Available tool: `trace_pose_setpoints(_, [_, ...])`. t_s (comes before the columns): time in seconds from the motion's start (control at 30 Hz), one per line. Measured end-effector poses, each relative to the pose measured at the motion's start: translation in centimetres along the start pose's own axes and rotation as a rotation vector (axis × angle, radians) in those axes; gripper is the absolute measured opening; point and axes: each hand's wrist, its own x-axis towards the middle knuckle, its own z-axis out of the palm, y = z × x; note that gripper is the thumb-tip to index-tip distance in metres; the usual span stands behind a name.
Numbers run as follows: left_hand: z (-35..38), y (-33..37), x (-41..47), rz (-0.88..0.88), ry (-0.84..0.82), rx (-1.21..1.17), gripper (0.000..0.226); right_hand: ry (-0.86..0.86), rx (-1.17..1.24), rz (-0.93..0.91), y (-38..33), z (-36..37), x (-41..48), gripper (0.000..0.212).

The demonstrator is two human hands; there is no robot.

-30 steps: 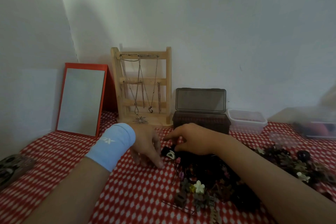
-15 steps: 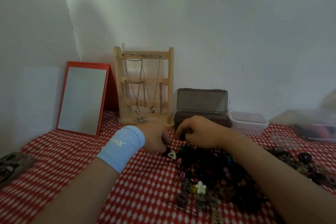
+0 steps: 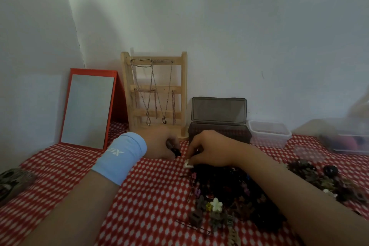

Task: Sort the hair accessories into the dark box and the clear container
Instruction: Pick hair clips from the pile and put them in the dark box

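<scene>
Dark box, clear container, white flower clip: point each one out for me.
dark box (image 3: 239, 135), head view, on its front wall.
clear container (image 3: 269, 139), head view, on its front wall.
white flower clip (image 3: 216, 204), head view, on the middle of its petals.

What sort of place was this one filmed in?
Probably a home dressing corner: a red-framed mirror and a wooden jewellery stand hung with chains stand by a plain wall, and a heap of hair accessories lies on the red-and-white cloth.

Far back, from left to right: mirror (image 3: 87, 110), necklace rack (image 3: 155, 90), box (image 3: 219, 112), container (image 3: 269, 134); nearer, right, accessory pile (image 3: 229, 195).
</scene>
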Motion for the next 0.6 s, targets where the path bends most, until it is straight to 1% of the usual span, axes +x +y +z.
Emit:
trace_pose_setpoints(0.23, [0.1,0.7,1.4,0.025,0.181,-0.101,0.026,0.144,0.180,0.102,2.0,-2.4,-0.5,0.009])
trace_pose_setpoints(0.33, [-0.2,1.6,2.5,0.053,0.250,-0.117,0.026,0.262,0.262,0.187,2.9,-3.4,-0.7,0.012])
trace_pose_setpoints(0.37, [-0.4,1.9,2.9,0.064,0.286,-0.128,0.026,0.337,0.245,0.218,3.3,-3.8,-0.8,0.013])
trace_pose_setpoints(0.47, [-0.8,2.9,4.7,0.074,0.416,-0.191,0.028,0.562,0.068,0.322,4.8,-5.0,-1.1,0.010])
trace_pose_setpoints(0.53, [-0.7,3.7,6.1,0.068,0.463,-0.203,0.029,0.633,-0.003,0.377,5.6,-5.1,-1.1,0.012])
trace_pose_setpoints(0.6, [-0.4,4.4,7.4,0.075,0.477,-0.169,0.031,0.642,-0.025,0.418,6.4,-4.9,-1.1,0.012])
